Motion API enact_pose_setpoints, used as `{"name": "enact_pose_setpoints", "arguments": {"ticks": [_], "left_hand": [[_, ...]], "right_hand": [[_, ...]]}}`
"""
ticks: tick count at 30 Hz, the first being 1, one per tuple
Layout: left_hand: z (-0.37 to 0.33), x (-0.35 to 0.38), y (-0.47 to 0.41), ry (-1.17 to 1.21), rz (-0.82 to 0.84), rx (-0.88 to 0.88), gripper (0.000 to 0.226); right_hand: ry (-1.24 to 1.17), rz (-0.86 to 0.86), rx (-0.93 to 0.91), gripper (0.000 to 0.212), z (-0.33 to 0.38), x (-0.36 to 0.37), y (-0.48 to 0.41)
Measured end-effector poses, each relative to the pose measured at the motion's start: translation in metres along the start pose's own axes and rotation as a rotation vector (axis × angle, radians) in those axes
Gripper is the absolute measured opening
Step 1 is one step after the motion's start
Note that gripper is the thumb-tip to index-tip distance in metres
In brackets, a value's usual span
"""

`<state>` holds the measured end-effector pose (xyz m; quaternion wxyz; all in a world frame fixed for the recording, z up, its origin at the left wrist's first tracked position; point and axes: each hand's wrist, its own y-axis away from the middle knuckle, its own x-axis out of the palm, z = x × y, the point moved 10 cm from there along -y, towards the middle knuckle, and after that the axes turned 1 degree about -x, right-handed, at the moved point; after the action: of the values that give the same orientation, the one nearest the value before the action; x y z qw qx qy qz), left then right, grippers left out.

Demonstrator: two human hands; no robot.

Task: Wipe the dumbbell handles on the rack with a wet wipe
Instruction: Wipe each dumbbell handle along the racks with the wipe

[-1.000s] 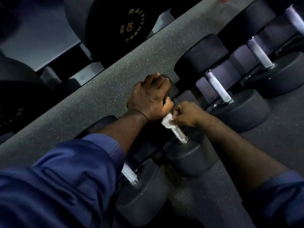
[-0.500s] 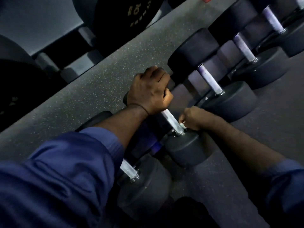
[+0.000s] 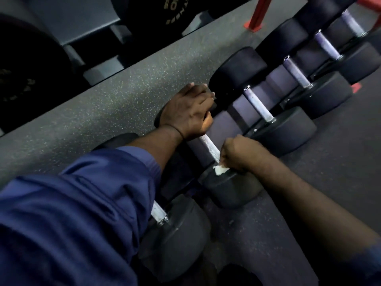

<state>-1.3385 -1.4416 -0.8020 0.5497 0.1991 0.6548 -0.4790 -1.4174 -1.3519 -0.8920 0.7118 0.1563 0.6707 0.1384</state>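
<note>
Progress seems partial; our left hand (image 3: 187,112) grips the handle (image 3: 209,144) at its far end; our right hand (image 3: 235,153) pinches the wet wipe (image 3: 220,169) beneath it, at the near end; neighbouring handles (image 3: 258,105) right of both hands likely await wiping.

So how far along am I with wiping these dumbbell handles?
Done: can't tell which handles are already wiped. In hand: the right hand holds the wet wipe at the near end of one handle while the left hand grips its far end. Left: probably the neighbouring handles.
</note>
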Motion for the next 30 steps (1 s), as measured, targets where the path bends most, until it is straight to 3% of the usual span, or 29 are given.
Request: {"name": "enact_pose_setpoints", "arguments": {"ticks": [4,11,17,20,23,25,27,30], "left_hand": [[-0.001,0.002,0.002,0.010,-0.071,0.015,0.043],[0.000,-0.002,0.002,0.040,-0.138,0.010,0.042],[0.001,-0.008,0.003,0.020,-0.184,0.015,0.039],[0.001,-0.006,0.003,0.015,-0.188,0.019,0.039],[0.004,-0.003,0.002,0.012,-0.169,0.006,0.040],[0.004,-0.001,0.003,0.016,-0.165,0.011,0.040],[0.004,0.000,0.004,0.025,-0.164,0.007,0.039],[0.005,-0.003,0.004,0.026,-0.180,0.009,0.038]], "right_hand": [[0.165,-0.126,-0.092,0.028,0.058,0.000,0.006],[0.616,0.040,-0.214,0.037,0.107,0.042,-0.022],[0.373,0.086,-0.351,0.026,0.074,-0.002,0.005],[0.151,0.105,-0.277,0.019,0.030,-0.013,0.001],[-0.216,-0.290,-0.242,0.025,0.013,-0.039,-0.017],[-0.298,-0.376,-0.284,0.035,0.015,-0.033,-0.024],[-0.236,-0.262,-0.345,0.033,0.024,-0.011,-0.032],[0.008,0.063,-0.386,0.028,0.026,0.017,-0.033]]}}
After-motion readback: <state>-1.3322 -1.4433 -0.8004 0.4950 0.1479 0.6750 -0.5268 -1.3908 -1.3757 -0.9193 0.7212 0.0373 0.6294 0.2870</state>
